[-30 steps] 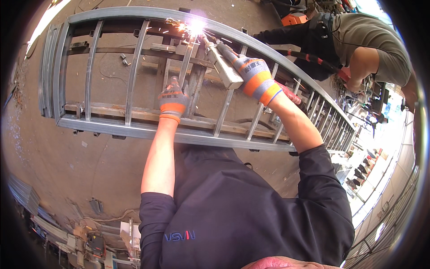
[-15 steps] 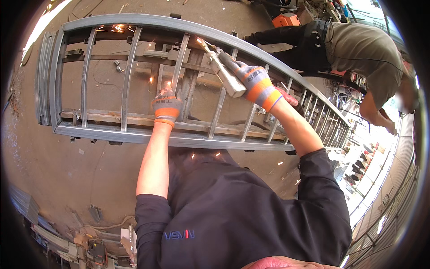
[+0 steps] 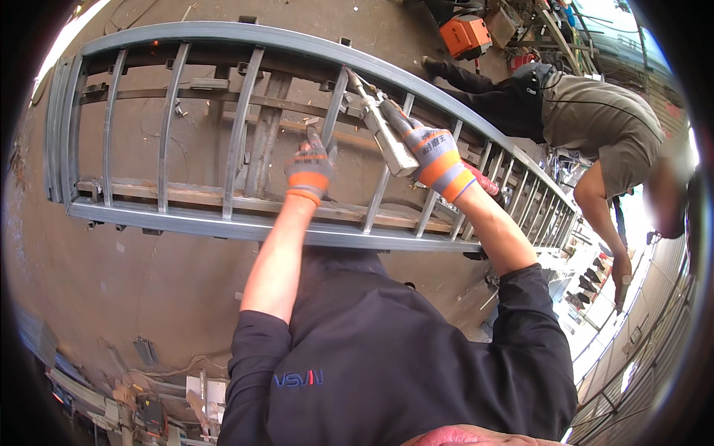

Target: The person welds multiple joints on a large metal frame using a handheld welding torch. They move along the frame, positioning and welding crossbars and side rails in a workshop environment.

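Observation:
A long grey metal frame with crossbars like a ladder lies in front of me. My left hand, in a grey and orange glove, is closed at the lower part of one crossbar; its fingers partly hide where they meet the metal. In my right hand, gloved alike, is a silver welding gun. The gun's thin tip touches or nearly touches the top of that same crossbar, beside the frame's far rail. No sparks fly from the tip.
Rusty beams support the frame from below. At the right a person bends over near the frame's far side. An orange machine stands on the floor behind. Metal parts and tools lie at the lower left.
Both hands have moved one crossbar to the right, the welding gun along with them. The sparks have gone. My view has shifted right, and the other person's arm hangs lower.

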`<state>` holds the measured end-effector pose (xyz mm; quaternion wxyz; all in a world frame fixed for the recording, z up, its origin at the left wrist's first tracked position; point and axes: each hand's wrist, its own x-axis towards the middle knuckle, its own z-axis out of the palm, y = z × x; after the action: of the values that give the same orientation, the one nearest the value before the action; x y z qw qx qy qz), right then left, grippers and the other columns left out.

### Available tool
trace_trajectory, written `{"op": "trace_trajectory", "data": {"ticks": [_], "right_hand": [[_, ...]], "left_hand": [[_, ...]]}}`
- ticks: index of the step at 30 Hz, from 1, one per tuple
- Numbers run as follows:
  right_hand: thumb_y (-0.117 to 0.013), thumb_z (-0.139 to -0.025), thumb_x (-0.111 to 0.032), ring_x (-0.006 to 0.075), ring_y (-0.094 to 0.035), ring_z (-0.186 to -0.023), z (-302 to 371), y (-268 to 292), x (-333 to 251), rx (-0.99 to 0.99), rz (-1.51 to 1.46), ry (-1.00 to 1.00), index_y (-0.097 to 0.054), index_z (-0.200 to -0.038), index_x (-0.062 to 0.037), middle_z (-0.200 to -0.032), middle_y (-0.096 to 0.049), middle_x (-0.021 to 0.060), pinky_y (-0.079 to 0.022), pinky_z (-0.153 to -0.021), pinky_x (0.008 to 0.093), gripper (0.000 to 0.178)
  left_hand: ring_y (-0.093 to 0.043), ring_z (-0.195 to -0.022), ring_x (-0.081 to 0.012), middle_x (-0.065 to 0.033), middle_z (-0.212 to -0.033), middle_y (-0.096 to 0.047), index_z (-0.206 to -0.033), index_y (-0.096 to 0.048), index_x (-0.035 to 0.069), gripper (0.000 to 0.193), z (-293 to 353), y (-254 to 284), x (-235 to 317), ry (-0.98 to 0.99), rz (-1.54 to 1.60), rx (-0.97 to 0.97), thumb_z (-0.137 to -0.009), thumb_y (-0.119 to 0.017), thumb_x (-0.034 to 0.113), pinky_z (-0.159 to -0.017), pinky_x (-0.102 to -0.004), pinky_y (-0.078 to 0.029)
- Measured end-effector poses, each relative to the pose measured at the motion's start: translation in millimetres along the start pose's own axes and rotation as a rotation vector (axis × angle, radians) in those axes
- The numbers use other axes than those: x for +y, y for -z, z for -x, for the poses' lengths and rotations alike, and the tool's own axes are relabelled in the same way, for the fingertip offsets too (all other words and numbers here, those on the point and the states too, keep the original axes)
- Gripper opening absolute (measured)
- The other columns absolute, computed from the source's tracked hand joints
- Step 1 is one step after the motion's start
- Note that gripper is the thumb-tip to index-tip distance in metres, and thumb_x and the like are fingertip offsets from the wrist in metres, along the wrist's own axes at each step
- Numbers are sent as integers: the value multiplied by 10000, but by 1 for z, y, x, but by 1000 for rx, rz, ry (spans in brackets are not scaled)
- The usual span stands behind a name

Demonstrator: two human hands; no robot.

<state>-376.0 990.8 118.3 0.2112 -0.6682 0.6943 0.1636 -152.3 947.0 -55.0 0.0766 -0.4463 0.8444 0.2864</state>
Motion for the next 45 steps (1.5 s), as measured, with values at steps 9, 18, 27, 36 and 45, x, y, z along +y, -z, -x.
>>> {"op": "trace_trajectory", "data": {"ticks": [9, 18, 27, 36, 45], "right_hand": [[-779, -821, -152, 394, -779, -888, -10, -27, 27, 176, -103, 145, -285, -1676, -121, -1191, -715, 264, -608, -645, 473, 988], [-769, -751, -80, 386, -728, -796, 0, -28, 23, 184, -64, 140, -454, -1602, -85, -1042, -702, 184, -592, -661, 477, 908], [-684, -871, 45, 412, -723, -1202, -9, -11, -1, 213, -351, 74, -499, -1589, 15, -1391, -687, 267, -560, -1010, 415, 742], [-715, -863, -65, 418, -726, -945, 2, -9, 9, 186, -410, 89, -497, -1545, 58, -1159, -722, 243, -567, -835, 445, 726], [-727, -805, -34, 466, -728, -1042, 0, 0, 6, 138, -374, 20, -555, -1480, 35, -1232, -709, 252, -588, -880, 437, 699]], "left_hand": [[-790, -990, -355, -173, -1096, -772, -1466, -569, 19, 568, -15, -18, -9, 82, -60, -11, -974, -662, 287, -775, -506, -632], [-774, -1021, -331, -182, -1209, -749, -1595, -478, 7, 794, -8, -18, -9, 12, -12, -59, -927, -729, 357, -868, -493, -604], [-746, -825, -308, -110, -968, -732, -1469, -580, 16, 745, -1, -27, -8, -13, 356, 163, -798, -816, 237, -701, -454, -605], [-716, -748, -305, -99, -831, -680, -1179, -612, 70, 521, -3, -27, -11, -26, 485, 231, -722, -823, 202, -654, -423, -576], [-748, -825, -319, -135, -913, -739, -1368, -648, -21, 680, -1, -26, -17, -105, 392, 198, -793, -822, 296, -726, -437, -610]]}}
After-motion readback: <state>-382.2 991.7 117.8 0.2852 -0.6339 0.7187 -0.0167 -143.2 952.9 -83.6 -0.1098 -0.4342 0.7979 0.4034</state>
